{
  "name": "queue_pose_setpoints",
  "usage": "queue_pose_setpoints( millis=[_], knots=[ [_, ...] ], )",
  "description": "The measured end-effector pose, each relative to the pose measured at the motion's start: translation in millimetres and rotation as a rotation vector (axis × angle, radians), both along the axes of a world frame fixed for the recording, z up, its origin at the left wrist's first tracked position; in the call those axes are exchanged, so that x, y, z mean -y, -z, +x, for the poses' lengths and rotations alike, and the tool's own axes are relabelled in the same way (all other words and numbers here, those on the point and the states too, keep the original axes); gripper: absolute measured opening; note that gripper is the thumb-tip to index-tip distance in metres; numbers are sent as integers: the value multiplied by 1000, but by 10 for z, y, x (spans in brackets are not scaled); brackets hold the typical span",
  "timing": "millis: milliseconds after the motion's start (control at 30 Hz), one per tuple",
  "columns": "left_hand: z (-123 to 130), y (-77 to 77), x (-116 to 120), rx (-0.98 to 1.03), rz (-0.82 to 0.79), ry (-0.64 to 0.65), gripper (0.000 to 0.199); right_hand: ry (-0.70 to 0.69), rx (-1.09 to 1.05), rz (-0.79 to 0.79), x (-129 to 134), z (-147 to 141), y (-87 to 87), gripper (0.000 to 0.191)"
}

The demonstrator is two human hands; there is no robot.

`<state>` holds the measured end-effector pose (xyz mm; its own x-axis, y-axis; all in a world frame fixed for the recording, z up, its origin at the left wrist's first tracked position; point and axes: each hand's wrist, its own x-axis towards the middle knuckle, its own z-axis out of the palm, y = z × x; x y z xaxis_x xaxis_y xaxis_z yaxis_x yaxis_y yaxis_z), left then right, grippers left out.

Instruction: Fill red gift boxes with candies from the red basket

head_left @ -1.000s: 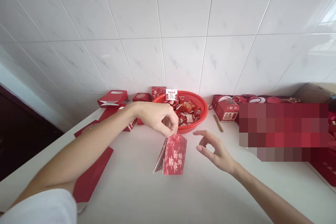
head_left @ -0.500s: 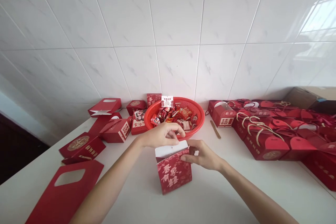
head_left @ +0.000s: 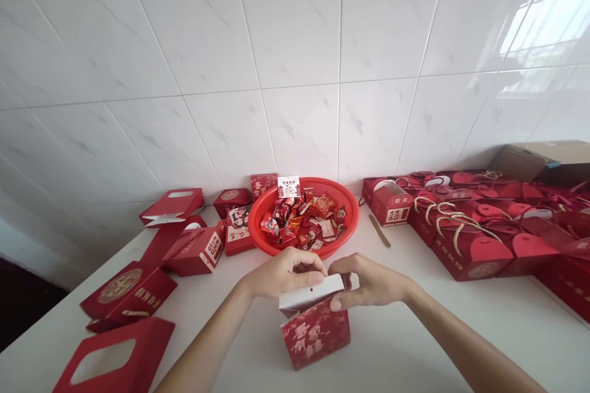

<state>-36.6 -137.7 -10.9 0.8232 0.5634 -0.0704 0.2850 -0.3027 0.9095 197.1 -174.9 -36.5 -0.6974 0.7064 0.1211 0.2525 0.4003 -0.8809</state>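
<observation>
A red floral gift box [head_left: 318,336] with pale Chinese lettering stands slightly tilted on the white table in front of me. Its white-lined flap [head_left: 313,296], with a small hole in it, sticks up at the top. My left hand [head_left: 288,271] pinches the upper edge of this flap, thumb on the white side. At the box's upper right corner, my right hand [head_left: 366,285] grips the side, thumb on the front panel and fingers behind. Just beyond both hands sits a red plastic basket [head_left: 353,221] of wrapped candies [head_left: 299,224].
Several red boxes, including a windowed one [head_left: 115,359], line the table's left side. On the right stand many filled-out red boxes [head_left: 479,255] with rope handles. A thin brown strip [head_left: 380,231] lies beside the basket. A cardboard box [head_left: 548,159] is at the back right, against the tiled wall.
My view has shifted, so the box and both hands appear lower and further right. The left hand's thumb now presses on the white flap, and the flap leans more toward me.
</observation>
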Motion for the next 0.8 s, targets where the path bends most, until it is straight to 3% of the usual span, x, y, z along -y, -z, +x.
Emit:
queue_pose_setpoints(
  millis=[233,433,533,667,733,800],
  knots=[
    [-2,-250,-176,11,142,-41,38,98,-20,163,-42,-51,-106,26],
    [-203,-358,-741,-38,198,-229,40,45,-34,134,-141,117,-275,31],
    [-221,-314,-1099,-229,257,-256,37,138,-156,103,-364,147,-364,38],
    [24,-154,-1425,-525,340,-84,34,431,-358,75,-819,10,-286,41],
    [229,-39,-1491,-674,371,16,49,561,-420,85,-1020,-81,-170,37],
    [430,83,-1506,-808,422,89,77,632,-427,69,-1156,-141,-47,32]
  ],
)
